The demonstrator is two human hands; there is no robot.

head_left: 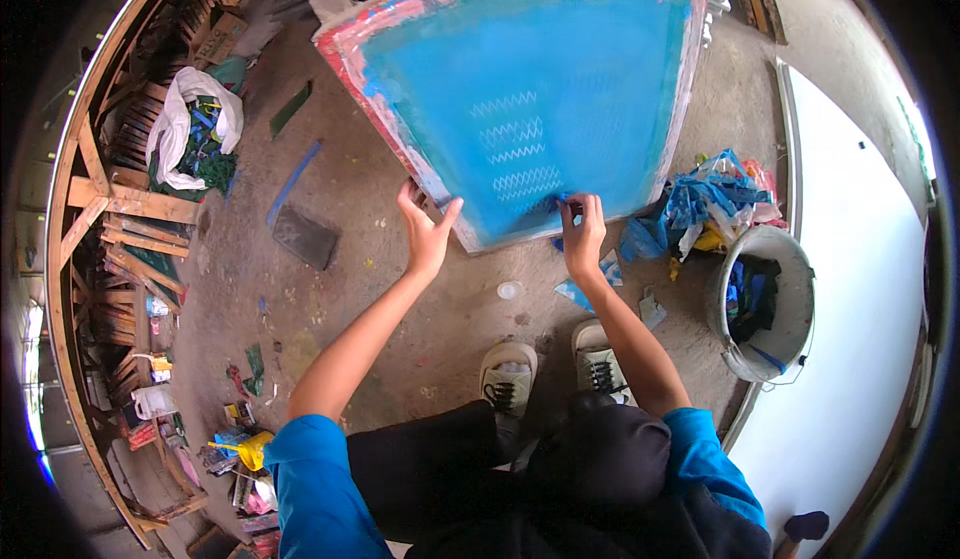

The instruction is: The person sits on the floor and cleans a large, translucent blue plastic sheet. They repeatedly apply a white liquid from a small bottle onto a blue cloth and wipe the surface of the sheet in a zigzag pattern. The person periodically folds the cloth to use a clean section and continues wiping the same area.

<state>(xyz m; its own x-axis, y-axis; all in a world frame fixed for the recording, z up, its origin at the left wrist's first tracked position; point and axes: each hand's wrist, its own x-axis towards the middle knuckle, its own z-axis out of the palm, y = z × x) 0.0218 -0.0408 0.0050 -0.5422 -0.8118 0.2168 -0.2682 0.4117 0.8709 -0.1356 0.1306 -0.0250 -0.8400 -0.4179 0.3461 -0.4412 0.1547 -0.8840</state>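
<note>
A printing screen [600, 44] with blue mesh and a paint-smeared frame leans up in front of me. White zigzag lines [525, 179] run in rows across its lower middle. My left hand [430, 231] grips the frame's lower left edge, thumb on the near side and fingers partly hidden. Close to the lower edge of the mesh, my right hand [584, 234] pinches a small dark blue wad, perhaps a rag [563, 200]. A darker patch shows on the mesh beside it.
To the right stand a grey bucket [738, 361] of dark scraps and a heap of blue plastic [712, 194], beside a large white board [850, 259]. Wooden racks [97, 164] and a white sack [230, 111] line the left. A small clear lid [510, 290] lies before my shoes.
</note>
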